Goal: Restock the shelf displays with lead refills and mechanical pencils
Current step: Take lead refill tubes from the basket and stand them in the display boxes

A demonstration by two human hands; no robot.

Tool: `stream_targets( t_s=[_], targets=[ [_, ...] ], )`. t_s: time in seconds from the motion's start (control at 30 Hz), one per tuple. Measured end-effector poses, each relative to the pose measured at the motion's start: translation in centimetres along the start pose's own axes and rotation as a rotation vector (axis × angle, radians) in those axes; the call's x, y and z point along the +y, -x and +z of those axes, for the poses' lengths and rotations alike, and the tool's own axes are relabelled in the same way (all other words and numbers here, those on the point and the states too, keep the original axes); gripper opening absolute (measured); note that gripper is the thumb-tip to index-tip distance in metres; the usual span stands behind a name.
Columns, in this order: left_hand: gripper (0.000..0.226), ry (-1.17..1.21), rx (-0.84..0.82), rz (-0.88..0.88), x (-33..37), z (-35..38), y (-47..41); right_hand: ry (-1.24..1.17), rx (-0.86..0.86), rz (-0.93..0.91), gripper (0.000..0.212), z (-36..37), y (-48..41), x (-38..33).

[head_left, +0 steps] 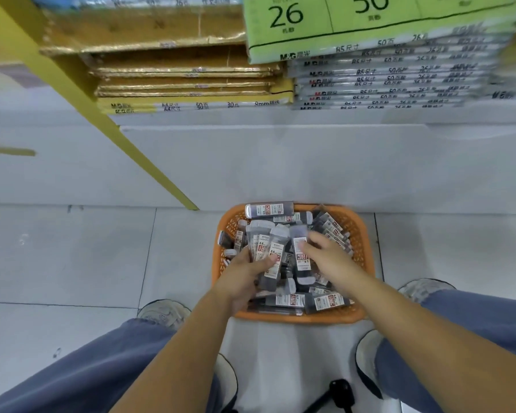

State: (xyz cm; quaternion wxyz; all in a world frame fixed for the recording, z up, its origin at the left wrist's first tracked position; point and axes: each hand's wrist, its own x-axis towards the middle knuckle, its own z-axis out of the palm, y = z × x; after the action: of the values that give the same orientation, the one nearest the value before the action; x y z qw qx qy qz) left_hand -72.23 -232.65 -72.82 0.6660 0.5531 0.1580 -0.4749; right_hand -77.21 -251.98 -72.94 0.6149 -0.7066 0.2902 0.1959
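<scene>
While over one orange basket (361, 234), clutching about four refill tubes (268, 248) in left hand (245, 275), touching another tube (301, 260) with right hand (325, 251), grip unclear.

Left hand (245, 278) and right hand (325, 254) bare; forearms (173, 347) likewise bare to the frame's edge; trousers (87, 374) blue-grey, denim-like, loose on both legs; left shoe (164, 312) and right shoe (423, 289) grey-white trainers with dark trim; lacing too blurred to tell.
</scene>
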Motion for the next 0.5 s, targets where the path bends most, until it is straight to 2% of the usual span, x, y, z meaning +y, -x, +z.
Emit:
stream_targets(
  t_s=[0.07,0.13,0.23,0.3,0.37,0.5],
  targets=[
    [0.056,0.021,-0.007,0.045,1.3,0.4,1.0,-0.137,-0.048,-0.037,0.025,0.2,0.6,-1.8],
    [0.049,-0.024,-0.007,0.087,2.8,0.8,2.1,-0.167,-0.092,-0.096,0.024,0.3,1.7,-3.8],
    [0.042,-0.1,-0.039,0.166,5.4,1.4,4.4,-0.014,-0.092,-0.237,0.023,0.3,3.8,-7.1],
    [0.043,-0.149,-0.063,0.232,7.6,1.8,6.4,-0.01,-0.089,-0.297,0.013,-0.1,5.3,-9.6],
    [0.046,-0.196,-0.077,0.28,9.9,1.9,8.5,0.038,-0.086,-0.378,0.012,-0.6,7.0,-12.4],
    [0.034,-0.31,-0.039,0.433,14.5,2.9,13.2,0.126,-0.188,-0.47,0.014,-1.9,10.7,-17.6]
  ],
)
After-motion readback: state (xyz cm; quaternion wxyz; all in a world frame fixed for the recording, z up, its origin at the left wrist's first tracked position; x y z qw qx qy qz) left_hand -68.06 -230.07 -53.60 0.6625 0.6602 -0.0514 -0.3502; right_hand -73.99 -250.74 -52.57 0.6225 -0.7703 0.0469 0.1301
